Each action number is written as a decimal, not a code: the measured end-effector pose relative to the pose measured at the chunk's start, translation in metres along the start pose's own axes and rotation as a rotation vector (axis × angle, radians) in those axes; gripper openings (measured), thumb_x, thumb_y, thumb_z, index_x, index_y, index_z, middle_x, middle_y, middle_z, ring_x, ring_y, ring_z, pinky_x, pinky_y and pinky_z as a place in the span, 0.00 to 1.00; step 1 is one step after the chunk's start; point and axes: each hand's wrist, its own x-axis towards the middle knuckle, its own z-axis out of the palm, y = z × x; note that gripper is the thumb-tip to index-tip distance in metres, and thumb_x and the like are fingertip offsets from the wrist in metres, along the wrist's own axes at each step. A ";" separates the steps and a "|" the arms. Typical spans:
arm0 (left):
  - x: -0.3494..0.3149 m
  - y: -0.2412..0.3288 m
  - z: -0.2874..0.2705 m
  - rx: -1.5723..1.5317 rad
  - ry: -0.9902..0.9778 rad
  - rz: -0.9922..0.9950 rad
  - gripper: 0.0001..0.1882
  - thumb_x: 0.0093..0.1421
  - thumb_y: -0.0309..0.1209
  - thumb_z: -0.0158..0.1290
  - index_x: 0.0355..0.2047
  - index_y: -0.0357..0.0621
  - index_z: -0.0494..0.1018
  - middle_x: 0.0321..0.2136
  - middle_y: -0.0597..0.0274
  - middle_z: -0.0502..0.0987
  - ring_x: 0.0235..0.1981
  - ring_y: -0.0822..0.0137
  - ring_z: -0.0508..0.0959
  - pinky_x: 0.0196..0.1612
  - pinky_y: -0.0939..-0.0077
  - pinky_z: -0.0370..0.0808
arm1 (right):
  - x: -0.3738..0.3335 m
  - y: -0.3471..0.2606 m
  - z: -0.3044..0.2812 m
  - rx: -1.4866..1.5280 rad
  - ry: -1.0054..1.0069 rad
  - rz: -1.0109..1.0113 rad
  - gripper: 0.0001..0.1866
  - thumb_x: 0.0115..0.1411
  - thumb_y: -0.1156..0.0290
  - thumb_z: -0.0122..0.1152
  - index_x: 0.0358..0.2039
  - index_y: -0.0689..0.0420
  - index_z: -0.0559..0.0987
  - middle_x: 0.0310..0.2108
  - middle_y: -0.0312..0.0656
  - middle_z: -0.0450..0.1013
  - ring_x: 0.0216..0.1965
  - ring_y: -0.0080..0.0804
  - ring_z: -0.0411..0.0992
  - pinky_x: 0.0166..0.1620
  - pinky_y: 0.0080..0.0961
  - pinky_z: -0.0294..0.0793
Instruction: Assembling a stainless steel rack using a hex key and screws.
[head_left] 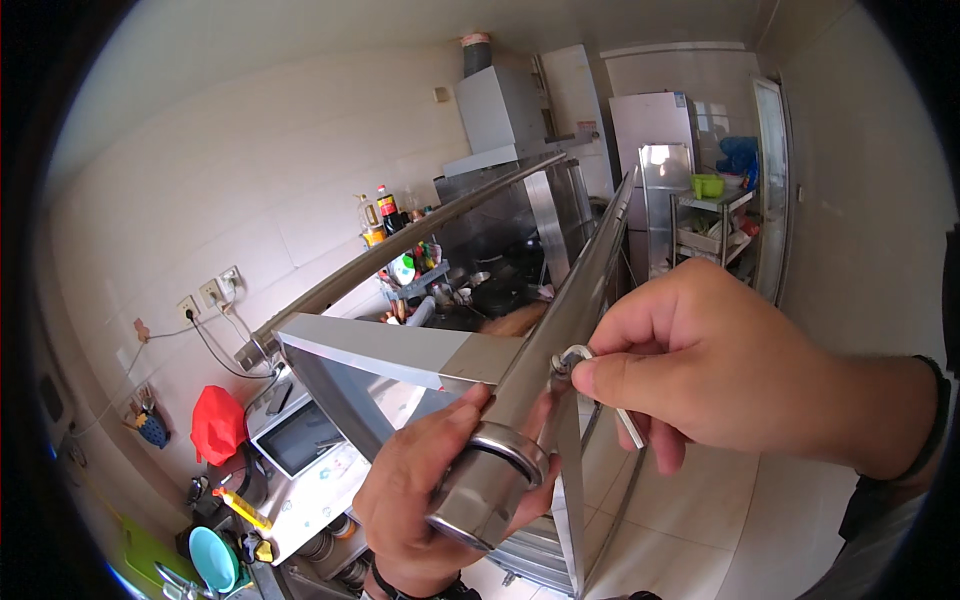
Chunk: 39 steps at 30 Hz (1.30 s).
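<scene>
A shiny round metal tube runs away from me, with a ringed metal end cap at its near end. My left hand is wrapped round this end from below, the fingers closed on the tube. Between the thumb and fingers of my right hand is a bent metal hex key. Its short end meets a small bolt on the tube's right side; whether it is fully seated is hidden. A flat metal crosspiece joins the tube to a second, parallel tube on the left.
A white microwave stands on a counter at the left, beside a red bag. Bottles and cookware line the wall behind the frame. A range hood, a fridge and a shelf rack stand farther back.
</scene>
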 end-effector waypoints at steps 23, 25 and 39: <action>0.001 0.004 0.003 0.069 0.086 -0.020 0.30 0.31 0.38 0.66 0.34 0.33 0.71 0.31 0.50 0.78 0.30 0.61 0.77 0.37 0.71 0.72 | 0.056 0.022 -0.041 -1.430 0.209 -1.553 0.07 0.42 0.71 0.54 0.23 0.59 0.72 0.20 0.37 0.66 0.23 0.31 0.69 0.24 0.23 0.71; 0.004 0.005 0.000 0.060 0.050 0.001 0.31 0.32 0.35 0.69 0.36 0.34 0.70 0.32 0.48 0.77 0.31 0.58 0.78 0.36 0.71 0.74 | 0.073 0.023 -0.043 -1.391 0.372 -1.952 0.07 0.41 0.70 0.55 0.22 0.59 0.71 0.20 0.35 0.64 0.23 0.27 0.68 0.21 0.21 0.70; -0.055 -0.028 0.022 -0.356 0.297 -0.244 0.21 0.47 0.29 0.61 0.40 0.36 0.67 0.31 0.53 0.73 0.33 0.65 0.73 0.38 0.75 0.69 | 0.008 0.010 -0.029 -0.596 0.004 -0.567 0.07 0.57 0.72 0.53 0.30 0.62 0.76 0.17 0.34 0.69 0.17 0.19 0.67 0.19 0.16 0.63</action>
